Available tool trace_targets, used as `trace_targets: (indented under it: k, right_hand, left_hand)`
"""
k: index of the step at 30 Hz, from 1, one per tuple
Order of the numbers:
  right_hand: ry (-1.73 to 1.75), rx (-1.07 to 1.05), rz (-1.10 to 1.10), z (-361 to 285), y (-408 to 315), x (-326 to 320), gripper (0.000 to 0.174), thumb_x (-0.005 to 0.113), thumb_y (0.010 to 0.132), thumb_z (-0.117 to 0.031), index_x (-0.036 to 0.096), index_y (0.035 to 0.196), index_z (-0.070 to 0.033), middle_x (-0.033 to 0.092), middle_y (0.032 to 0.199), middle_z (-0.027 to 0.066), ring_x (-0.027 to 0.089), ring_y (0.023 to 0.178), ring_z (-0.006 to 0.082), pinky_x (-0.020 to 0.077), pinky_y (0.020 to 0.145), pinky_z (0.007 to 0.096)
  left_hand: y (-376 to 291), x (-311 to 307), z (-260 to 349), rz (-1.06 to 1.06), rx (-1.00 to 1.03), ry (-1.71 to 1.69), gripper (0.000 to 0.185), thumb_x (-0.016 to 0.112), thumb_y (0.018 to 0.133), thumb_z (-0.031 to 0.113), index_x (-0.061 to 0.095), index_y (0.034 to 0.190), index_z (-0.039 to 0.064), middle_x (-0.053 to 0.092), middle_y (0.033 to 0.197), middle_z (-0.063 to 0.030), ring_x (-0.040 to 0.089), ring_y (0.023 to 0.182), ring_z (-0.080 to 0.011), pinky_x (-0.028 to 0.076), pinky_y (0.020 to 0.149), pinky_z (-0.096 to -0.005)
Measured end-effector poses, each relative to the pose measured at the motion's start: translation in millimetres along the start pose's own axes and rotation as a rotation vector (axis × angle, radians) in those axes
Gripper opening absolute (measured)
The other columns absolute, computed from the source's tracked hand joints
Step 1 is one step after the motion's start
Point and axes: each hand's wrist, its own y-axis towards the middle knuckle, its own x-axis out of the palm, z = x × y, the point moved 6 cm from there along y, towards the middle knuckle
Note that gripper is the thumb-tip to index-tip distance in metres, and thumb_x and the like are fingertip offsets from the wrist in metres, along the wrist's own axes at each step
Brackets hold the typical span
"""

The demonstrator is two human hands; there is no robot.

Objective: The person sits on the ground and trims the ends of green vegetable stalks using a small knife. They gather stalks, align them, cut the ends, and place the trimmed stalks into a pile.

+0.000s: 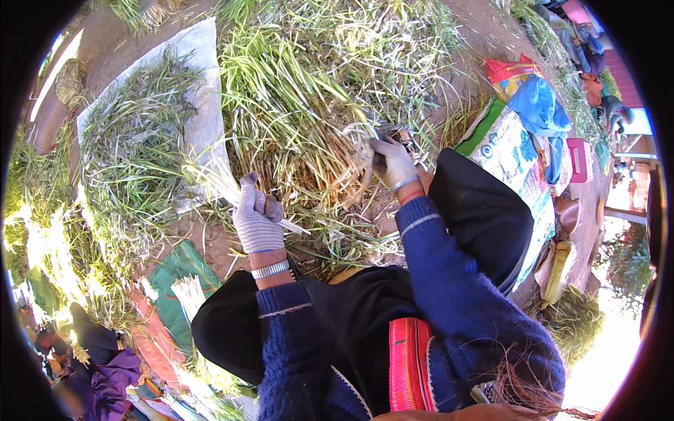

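My left hand (258,216), in a pale ribbed glove, is closed around a few whitish plant stalks (218,184); their cut ends stick out to the right and their leaves to the upper left. My right hand (390,160), also gloved, has its fingers curled on dry, pale plant strands (362,158) at the right edge of a large heap of long green stalks (295,100). The heap's brown root ends lie between the two hands. Beside my left knee, a bundle of white stalks (188,294) rests on a green cloth (184,268).
A pale sheet (202,97) with loose greens lies to the left. On the right are a patterned sack (508,142), a blue plastic bag (539,108) and a pink container (580,160). Other people sit at the lower left (100,363) and far upper right (613,113).
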Motion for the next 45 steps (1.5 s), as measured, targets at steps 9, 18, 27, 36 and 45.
trace_targets:
  k: [9, 18, 27, 36, 45]
  right_hand:
    - [0.719, -0.232, -0.602, -56, -98, 36, 0.039, 0.076, 0.089, -0.028, 0.063, 0.11, 0.002, 0.063, 0.075, 0.0027, 0.057, 0.061, 0.0129, 0.049, 0.057, 0.0295]
    - [-0.148, 0.036, -0.446, 4, -119, 79, 0.015, 0.075, 0.088, -0.011, 0.07, 0.102, -0.007, 0.069, 0.078, -0.0021, 0.059, 0.06, 0.0064, 0.0448, 0.052, 0.0225]
    - [-0.547, 0.053, -0.523, 33, -116, 88, 0.032, 0.077, 0.085, -0.007, 0.072, 0.116, -0.003, 0.073, 0.092, 0.0002, 0.064, 0.082, 0.0077, 0.053, 0.075, 0.0271]
    - [-0.788, 0.073, -0.589, 50, -114, 90, 0.04, 0.075, 0.085, -0.012, 0.069, 0.124, -0.006, 0.075, 0.105, 0.0089, 0.067, 0.092, 0.0137, 0.0537, 0.086, 0.0313]
    - [-0.929, -0.226, -0.432, 21, -115, 106, 0.042, 0.076, 0.085, -0.025, 0.068, 0.12, -0.004, 0.073, 0.109, 0.0168, 0.071, 0.099, 0.027, 0.0544, 0.087, 0.0355]
  left_hand:
    - [-33, 18, 24, -0.169, 0.028, -0.032, 0.03, 0.062, 0.1, 0.029, 0.057, 0.115, 0.003, 0.029, 0.053, 0.0076, 0.031, 0.04, -0.0077, 0.024, 0.039, -0.0258]
    - [-50, 29, 33, -0.101, 0.081, 0.084, 0.022, 0.068, 0.095, 0.022, 0.066, 0.105, 0.003, 0.053, 0.059, -0.0012, 0.04, 0.036, -0.0106, 0.028, 0.034, -0.0268]
    - [-19, 5, 19, 0.073, 0.143, 0.138, 0.025, 0.067, 0.093, 0.013, 0.066, 0.116, 0.003, 0.073, 0.104, -0.0195, 0.044, 0.038, -0.0088, 0.032, 0.035, -0.024]
    - [-4, -20, -6, 0.183, -0.062, 0.277, 0.019, 0.077, 0.089, 0.019, 0.062, 0.09, 0.008, 0.042, 0.049, 0.0005, 0.041, 0.036, -0.0139, 0.027, 0.037, -0.0279]
    - [-14, -17, -7, 0.076, -0.083, 0.259, 0.019, 0.075, 0.083, 0.002, 0.063, 0.098, 0.004, 0.054, 0.06, -0.0009, 0.044, 0.04, -0.0107, 0.027, 0.037, -0.0261]
